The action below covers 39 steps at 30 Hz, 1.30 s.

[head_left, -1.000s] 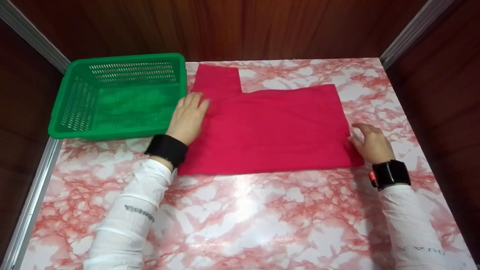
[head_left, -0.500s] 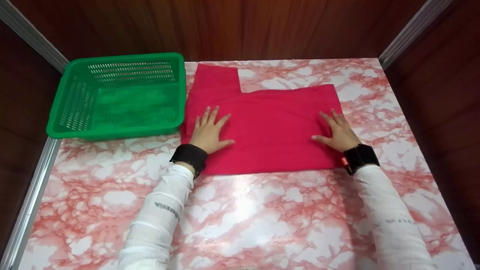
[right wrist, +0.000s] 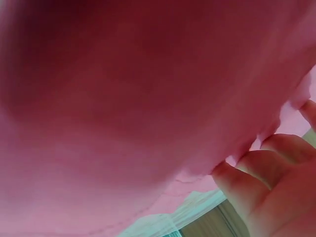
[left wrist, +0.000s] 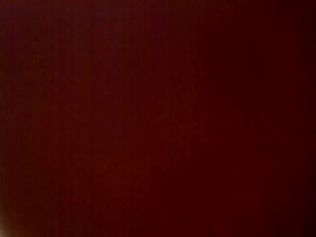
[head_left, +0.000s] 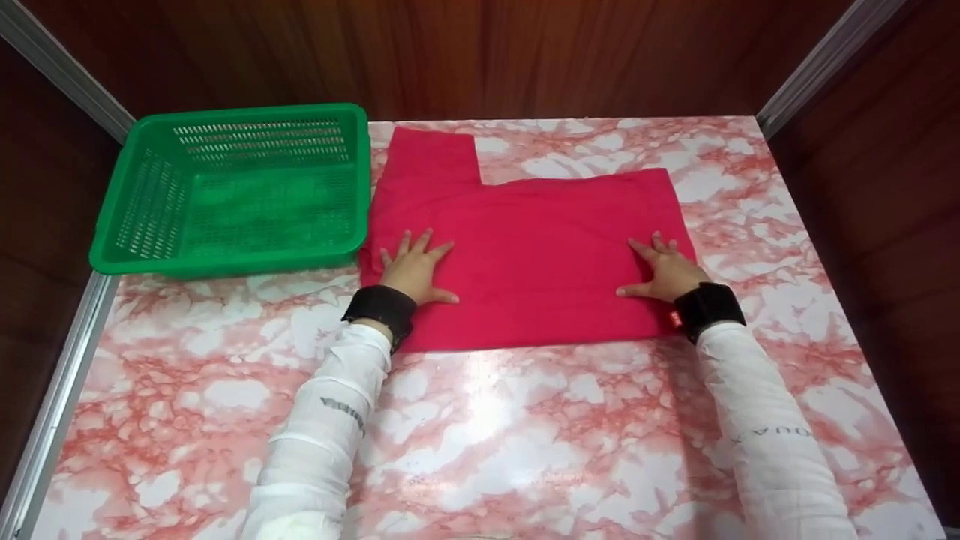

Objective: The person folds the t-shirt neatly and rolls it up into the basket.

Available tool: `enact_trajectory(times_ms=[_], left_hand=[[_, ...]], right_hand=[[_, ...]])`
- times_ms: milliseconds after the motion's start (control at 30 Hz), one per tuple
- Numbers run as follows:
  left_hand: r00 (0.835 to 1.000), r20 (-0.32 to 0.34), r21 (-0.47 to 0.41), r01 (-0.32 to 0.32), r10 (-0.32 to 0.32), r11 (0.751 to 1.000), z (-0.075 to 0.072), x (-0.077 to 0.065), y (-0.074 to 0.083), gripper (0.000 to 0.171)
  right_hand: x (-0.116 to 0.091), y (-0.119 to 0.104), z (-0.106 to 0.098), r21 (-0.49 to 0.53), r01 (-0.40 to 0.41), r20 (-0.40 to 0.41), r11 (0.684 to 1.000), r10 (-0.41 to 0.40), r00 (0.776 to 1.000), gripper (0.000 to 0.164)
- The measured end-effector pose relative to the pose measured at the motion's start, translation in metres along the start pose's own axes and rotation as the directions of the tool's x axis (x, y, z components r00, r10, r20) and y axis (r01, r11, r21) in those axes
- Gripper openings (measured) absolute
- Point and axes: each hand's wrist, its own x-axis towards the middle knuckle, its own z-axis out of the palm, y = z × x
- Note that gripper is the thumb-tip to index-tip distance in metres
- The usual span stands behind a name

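Note:
A folded red shirt lies flat, with what looks like a sleeve sticking out at its far left. On its left part rests my left hand, palm down with fingers spread. Near the right edge, my right hand also rests on the cloth, its fingers spread and thumb pointing inward. In the right wrist view, the fingertips of my right hand touch the pink-looking cloth, which fills most of the frame. The left wrist view is dark red and shows no clear shape.
A green plastic basket with slotted sides stands at the back left, close beside the shirt. Beneath everything is a red-and-white marbled tabletop. A dark wooden panel closes off the back, with side panels left and right.
My left hand has shifted from the shirt's left edge rightward and nearer to me. My right hand has come in from beyond the right edge onto the cloth. Both hands' fingers have spread.

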Motion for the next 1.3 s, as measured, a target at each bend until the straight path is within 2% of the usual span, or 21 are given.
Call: enact_trajectory(times_ms=[300, 633, 967, 1167, 1300], left_hand=[[1.0, -0.01, -0.01, -0.005, 0.005, 1.0, 0.006, -0.007, 0.001, 0.094], [1.0, -0.009, -0.044, -0.01, 0.01, 0.999, 0.014, -0.029, 0.008, 0.094], [0.999, -0.046, -0.011, -0.022, 0.022, 1.0, 0.024, -0.052, 0.016, 0.095], [0.999, -0.04, 0.021, -0.024, 0.024, 0.999, 0.031, -0.063, 0.018, 0.094], [0.998, -0.044, 0.038, -0.04, 0.042, 0.998, 0.034, -0.071, 0.017, 0.092]], right_hand=[[-0.009, 0.002, 0.004, -0.05, 0.023, -0.017, 0.998, -0.024, 1.0, 0.103], [-0.033, 0.005, 0.017, -0.101, 0.048, -0.072, 0.994, -0.056, 0.996, 0.102], [-0.057, 0.012, 0.032, -0.101, 0.073, -0.121, 0.992, -0.085, 0.989, 0.101], [-0.069, 0.012, 0.038, -0.115, 0.065, -0.111, 0.991, -0.078, 0.991, 0.098], [-0.073, 0.015, 0.049, -0.105, 0.107, -0.128, 0.989, -0.12, 0.984, 0.093]])
